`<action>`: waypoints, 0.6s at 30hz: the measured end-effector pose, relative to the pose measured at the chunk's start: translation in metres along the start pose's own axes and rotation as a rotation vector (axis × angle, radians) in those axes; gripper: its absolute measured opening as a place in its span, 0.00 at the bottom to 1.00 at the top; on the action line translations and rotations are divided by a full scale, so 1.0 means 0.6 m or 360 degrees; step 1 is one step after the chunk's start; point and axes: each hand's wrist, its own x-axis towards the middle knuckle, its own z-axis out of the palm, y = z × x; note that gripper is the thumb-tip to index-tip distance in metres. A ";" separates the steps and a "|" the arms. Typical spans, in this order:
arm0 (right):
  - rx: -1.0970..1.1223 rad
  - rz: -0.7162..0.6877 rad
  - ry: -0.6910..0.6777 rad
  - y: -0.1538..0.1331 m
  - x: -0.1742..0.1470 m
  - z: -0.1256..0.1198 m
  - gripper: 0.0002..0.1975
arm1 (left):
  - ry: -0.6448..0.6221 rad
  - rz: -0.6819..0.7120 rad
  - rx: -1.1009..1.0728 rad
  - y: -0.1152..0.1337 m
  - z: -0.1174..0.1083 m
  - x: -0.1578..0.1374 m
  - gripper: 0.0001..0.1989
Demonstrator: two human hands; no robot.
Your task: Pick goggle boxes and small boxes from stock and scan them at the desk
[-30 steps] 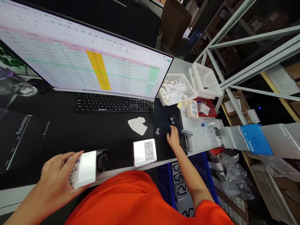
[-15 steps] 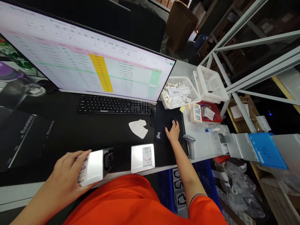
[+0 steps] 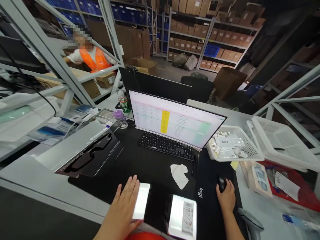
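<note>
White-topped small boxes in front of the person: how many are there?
2. The first box is partly covered by the left hand; the second box is to its right, at the near side of the black mat. Anything hidden beneath that hand can't be counted.

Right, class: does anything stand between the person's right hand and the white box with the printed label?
Nothing visible does: from the right hand to the labelled box lies only flat black surface, including the mouse pad. The mouse and the scanner sit outside that line.

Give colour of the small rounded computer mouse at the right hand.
The mouse is black, seen best in the head view.
</note>
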 end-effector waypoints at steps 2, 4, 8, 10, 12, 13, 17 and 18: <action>-0.0009 -0.0065 -0.0005 0.013 -0.001 0.011 0.35 | -0.0014 -0.0015 0.0068 0.016 0.000 -0.010 0.65; -0.0026 -0.0099 -0.0053 0.015 -0.001 0.015 0.33 | -0.0028 -0.0021 0.0111 0.027 0.002 -0.016 0.63; -0.0030 -0.0074 -0.0020 0.007 -0.002 0.010 0.32 | 0.0007 -0.0011 0.0109 0.025 0.006 -0.019 0.61; -0.0019 -0.0109 0.0016 0.005 -0.004 0.009 0.31 | 0.0032 0.0008 0.0108 0.018 0.006 -0.020 0.60; -0.0017 -0.0177 0.0009 0.007 -0.006 0.010 0.30 | 0.0046 0.0022 0.0113 0.013 0.006 -0.020 0.58; -0.0020 -0.0209 0.0001 0.009 -0.006 0.012 0.29 | 0.0045 0.0031 0.0118 0.012 0.006 -0.019 0.58; -0.0038 -0.0282 -0.0030 0.014 -0.006 0.015 0.28 | 0.0034 0.0047 0.0147 0.014 0.009 -0.019 0.59; -0.0039 -0.0293 -0.0040 0.015 -0.006 0.015 0.28 | 0.0029 0.0048 0.0152 0.014 0.011 -0.020 0.59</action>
